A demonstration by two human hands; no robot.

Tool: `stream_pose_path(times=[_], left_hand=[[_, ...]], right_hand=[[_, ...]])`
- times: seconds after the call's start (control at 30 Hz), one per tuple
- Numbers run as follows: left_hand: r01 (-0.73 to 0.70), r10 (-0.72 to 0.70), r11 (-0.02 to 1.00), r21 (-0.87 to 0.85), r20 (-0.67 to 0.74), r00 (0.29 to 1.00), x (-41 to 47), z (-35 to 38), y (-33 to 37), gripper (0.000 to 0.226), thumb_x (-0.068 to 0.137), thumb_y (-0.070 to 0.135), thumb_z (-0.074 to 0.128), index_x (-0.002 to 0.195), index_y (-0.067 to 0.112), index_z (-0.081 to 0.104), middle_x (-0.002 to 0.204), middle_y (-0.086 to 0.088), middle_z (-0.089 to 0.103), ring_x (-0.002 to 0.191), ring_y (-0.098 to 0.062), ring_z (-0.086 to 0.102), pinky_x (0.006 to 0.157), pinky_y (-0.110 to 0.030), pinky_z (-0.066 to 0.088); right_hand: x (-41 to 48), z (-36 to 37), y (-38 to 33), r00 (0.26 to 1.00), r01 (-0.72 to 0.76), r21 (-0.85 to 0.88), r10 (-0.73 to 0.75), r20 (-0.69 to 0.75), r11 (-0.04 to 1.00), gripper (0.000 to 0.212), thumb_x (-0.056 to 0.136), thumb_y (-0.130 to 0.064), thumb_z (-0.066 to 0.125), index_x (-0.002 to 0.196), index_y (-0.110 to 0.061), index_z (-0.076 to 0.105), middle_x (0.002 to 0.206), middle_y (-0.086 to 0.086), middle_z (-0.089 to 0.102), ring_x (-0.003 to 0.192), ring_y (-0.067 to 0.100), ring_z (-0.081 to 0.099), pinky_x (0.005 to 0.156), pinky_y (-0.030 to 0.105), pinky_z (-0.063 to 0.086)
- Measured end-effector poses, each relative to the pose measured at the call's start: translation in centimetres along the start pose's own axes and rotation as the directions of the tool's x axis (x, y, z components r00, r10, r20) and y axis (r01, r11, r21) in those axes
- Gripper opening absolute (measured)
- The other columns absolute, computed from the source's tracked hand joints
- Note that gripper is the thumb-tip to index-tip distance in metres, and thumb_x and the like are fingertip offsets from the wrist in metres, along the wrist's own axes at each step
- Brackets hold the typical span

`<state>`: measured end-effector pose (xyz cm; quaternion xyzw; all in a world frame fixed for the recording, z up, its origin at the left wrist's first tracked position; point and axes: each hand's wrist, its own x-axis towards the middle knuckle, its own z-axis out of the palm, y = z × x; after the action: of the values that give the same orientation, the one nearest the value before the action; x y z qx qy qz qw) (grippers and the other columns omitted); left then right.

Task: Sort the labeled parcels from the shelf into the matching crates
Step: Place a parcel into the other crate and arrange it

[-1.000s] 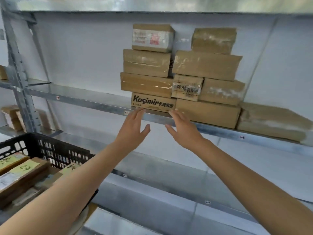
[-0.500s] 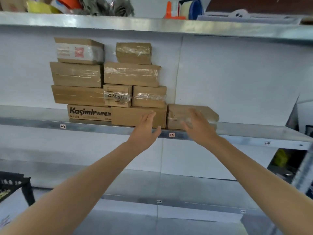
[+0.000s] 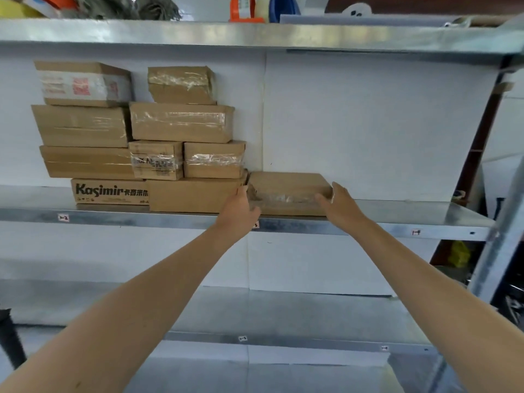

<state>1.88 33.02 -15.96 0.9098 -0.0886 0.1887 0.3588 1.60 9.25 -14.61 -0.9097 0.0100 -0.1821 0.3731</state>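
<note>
We are reaching up with both hands to the flat parcel (image 3: 286,186), which is lying alone on the middle shelf (image 3: 425,214), just beside the plain box (image 3: 195,195) at the foot of the stack. Our left hand (image 3: 237,207) is coming in at the parcel's left end, its fingers fairly straight and together, aiming at the narrow gap between parcel and box. Our right hand (image 3: 344,205) is bracketing the right end, fingers extended and thumb spread toward the taped front. Neither hand is curling round the cardboard yet, and we cannot tell whether the left fingertips are touching it.

To do this well, we are thinking of pressing both palms flat against the two ends, squeezing evenly, and drawing the parcel straight toward us and level. That way its left corner is not dragging on the plain box, which is carrying several parcels above it. No label is showing from here, so we are probably needing to turn the parcel once it is free before choosing a crate.
</note>
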Motion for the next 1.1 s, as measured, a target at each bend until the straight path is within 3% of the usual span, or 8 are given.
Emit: stream_pose_path(times=[0.07, 0.3, 0.53, 0.6, 0.73, 0.9, 1.0, 1.1], left_hand=[[0.048, -0.048, 0.999, -0.023, -0.001, 0.999, 0.4, 0.7, 0.6, 0.062, 0.095, 0.019, 0.056, 0.151, 0.010, 0.030, 0.134, -0.011, 0.051, 0.090, -0.015, 0.060, 0.062, -0.015, 0.044], [0.241, -0.247, 0.954, -0.176, -0.011, 0.969, 2.5, 1.6, 1.9, 0.052, 0.093, 0.019, 0.055, 0.141, 0.006, 0.040, 0.134, -0.012, 0.049, 0.123, -0.029, 0.048, 0.095, -0.039, 0.047], [0.141, -0.165, 0.951, -0.274, -0.066, 0.984, 1.9, 2.8, 2.5, 0.024, 0.092, 0.017, 0.057, 0.115, 0.013, 0.053, 0.127, -0.008, 0.048, 0.120, -0.024, 0.045, 0.101, -0.040, 0.044], [0.128, -0.154, 0.928, -0.349, -0.049, 0.987, 1.9, 2.8, 2.3, 0.012, 0.094, 0.023, 0.056, 0.101, 0.015, 0.050, 0.110, -0.006, 0.053, 0.097, -0.019, 0.053, 0.079, -0.031, 0.049], [0.297, -0.301, 0.806, -0.513, 0.076, 0.950, 2.4, 2.8, 2.2, 0.041, 0.097, 0.047, 0.052, 0.079, 0.014, 0.037, 0.069, 0.000, 0.041, 0.060, -0.012, 0.044, 0.034, -0.015, 0.034], [0.247, -0.228, 0.869, -0.428, 0.097, 0.969, 1.5, 2.7, 1.9, 0.054, 0.095, 0.061, 0.048, 0.070, 0.013, 0.051, 0.069, -0.001, 0.051, 0.061, -0.013, 0.050, 0.053, -0.024, 0.036], [0.223, -0.242, 0.820, -0.528, 0.034, 0.970, -0.3, 1.7, 2.0, 0.058, 0.092, 0.062, 0.053, 0.059, 0.015, 0.042, 0.063, 0.000, 0.045, 0.061, -0.014, 0.046, 0.057, -0.025, 0.034], [0.158, -0.242, 0.759, -0.632, -0.048, 0.969, -3.6, 1.7, 0.5, 0.052, 0.089, 0.060, 0.059, 0.085, 0.009, 0.069, 0.083, 0.002, 0.068, 0.080, -0.012, 0.061, 0.068, -0.022, 0.043]], right_hand=[[0.5, 0.5, 0.6, 0.998, -0.062, 0.102, 0.060, 0.021, 0.993, 0.070, 0.101, -0.043, 0.048, 0.155, -0.007, 0.022, 0.157, 0.011, 0.034, 0.141, 0.029, 0.037, 0.113, 0.041, 0.034], [1.3, 1.5, 2.0, 0.992, -0.125, 0.336, 0.128, 0.015, 0.934, 0.053, 0.102, -0.046, 0.044, 0.144, -0.014, 0.041, 0.135, 0.003, 0.053, 0.110, 0.017, 0.047, 0.091, 0.033, 0.038], [2.4, -0.2, 2.7, 0.966, -0.210, 0.418, 0.254, -0.054, 0.884, 0.059, 0.100, -0.051, 0.043, 0.142, -0.009, 0.035, 0.117, 0.000, 0.047, 0.100, 0.019, 0.052, 0.080, 0.033, 0.039], [2.7, -1.1, 3.6, 0.940, -0.235, 0.462, 0.321, -0.116, 0.855, 0.053, 0.101, -0.051, 0.041, 0.131, -0.008, 0.042, 0.113, 0.004, 0.050, 0.089, 0.016, 0.051, 0.075, 0.033, 0.037], [2.6, -1.4, 4.6, 0.937, -0.259, 0.376, 0.326, -0.126, 0.890, 0.049, 0.102, -0.054, 0.035, 0.112, -0.009, 0.053, 0.111, 0.008, 0.056, 0.097, 0.025, 0.052, 0.081, 0.037, 0.038], [1.6, -1.8, 4.0, 0.941, -0.309, 0.411, 0.339, -0.002, 0.858, 0.054, 0.098, -0.060, 0.038, 0.118, -0.013, 0.056, 0.119, 0.005, 0.056, 0.112, 0.027, 0.056, 0.097, 0.038, 0.043], [0.4, -2.4, 3.8, 0.948, -0.275, 0.468, 0.319, -0.016, 0.840, 0.038, 0.096, -0.050, 0.046, 0.094, -0.014, 0.060, 0.101, 0.004, 0.060, 0.101, 0.026, 0.060, 0.101, 0.044, 0.047], [-2.3, -1.8, 4.0, 0.965, -0.202, 0.563, 0.261, -0.025, 0.801, 0.018, 0.094, -0.033, 0.051, 0.089, -0.019, 0.061, 0.094, 0.001, 0.057, 0.091, 0.019, 0.056, 0.102, 0.045, 0.047]])
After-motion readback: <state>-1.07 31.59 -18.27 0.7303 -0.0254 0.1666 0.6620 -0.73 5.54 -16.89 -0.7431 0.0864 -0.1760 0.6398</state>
